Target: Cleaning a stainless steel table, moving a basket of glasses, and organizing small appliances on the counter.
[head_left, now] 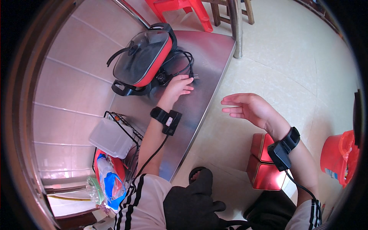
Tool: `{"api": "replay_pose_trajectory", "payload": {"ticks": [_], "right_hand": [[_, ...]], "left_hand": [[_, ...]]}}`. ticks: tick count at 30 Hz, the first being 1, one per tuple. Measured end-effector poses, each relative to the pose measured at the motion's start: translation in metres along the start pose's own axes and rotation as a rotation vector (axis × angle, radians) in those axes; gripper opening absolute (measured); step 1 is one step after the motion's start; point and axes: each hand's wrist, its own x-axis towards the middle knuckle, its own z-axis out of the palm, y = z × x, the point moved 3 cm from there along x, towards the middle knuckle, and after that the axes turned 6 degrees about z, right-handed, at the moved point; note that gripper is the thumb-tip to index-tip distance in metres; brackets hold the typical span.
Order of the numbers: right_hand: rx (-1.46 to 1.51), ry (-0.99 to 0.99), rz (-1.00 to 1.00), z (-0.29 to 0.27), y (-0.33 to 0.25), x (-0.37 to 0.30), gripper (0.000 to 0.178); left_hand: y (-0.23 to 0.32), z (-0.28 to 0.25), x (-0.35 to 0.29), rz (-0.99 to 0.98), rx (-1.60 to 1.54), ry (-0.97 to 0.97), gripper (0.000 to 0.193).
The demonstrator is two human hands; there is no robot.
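My left hand (178,89) reaches over the metal shelf (188,111), fingers stretched out and apart. Its fingertips are at the black power plug (194,77); whether they touch it I cannot tell. From the plug a coiled black cord (186,53) lies beside a red electric pan (156,65). This pan has black handles and a glass lid (140,57) with a dark knob. My right hand (253,108) hangs in the air over the floor, right of the shelf's edge, with open fingers and nothing in them. Each wrist wears a black strapped device with a cable.
Left of my left forearm stands a black wire rack (138,143) with a cloudy plastic box (111,137) and bags. Two red tins (268,174) stand below my right forearm. A red bucket (333,155) is at far right, a red stool (180,7) beyond the shelf.
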Motion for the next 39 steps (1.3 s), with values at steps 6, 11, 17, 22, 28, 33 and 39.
{"api": "replay_pose_trajectory", "payload": {"ticks": [6,11,17,22,28,33,39], "right_hand": [[-0.122,0.087,-0.088,-0.001,-0.015,-0.038,0.026],[-0.226,0.227,-0.133,-0.02,-0.016,-0.065,0.024],[-0.246,0.295,-0.093,-0.027,-0.016,-0.099,0.023],[-0.287,0.407,-0.103,-0.045,-0.013,-0.13,0.022],[-0.315,0.408,-0.066,-0.045,-0.011,-0.123,0.02],[-0.386,0.314,-0.081,-0.036,-0.021,-0.117,0.021],[-0.455,0.258,-0.09,-0.026,-0.03,-0.107,0.021]], "left_hand": [[0.013,-0.055,0.016,0.542,0.845,0.257,0.031],[0.009,-0.007,0.037,0.691,1.068,0.223,0.038],[0.026,0.017,0.083,0.328,1.269,0.118,0.036],[0.027,0.045,0.061,0.194,1.272,0.088,0.033],[0.039,0.036,0.03,0.267,1.349,0.028,0.024],[0.081,0.0,0.002,0.611,1.079,0.076,0.019],[0.15,-0.012,-0.062,0.386,0.425,-0.299,0.021]]}}
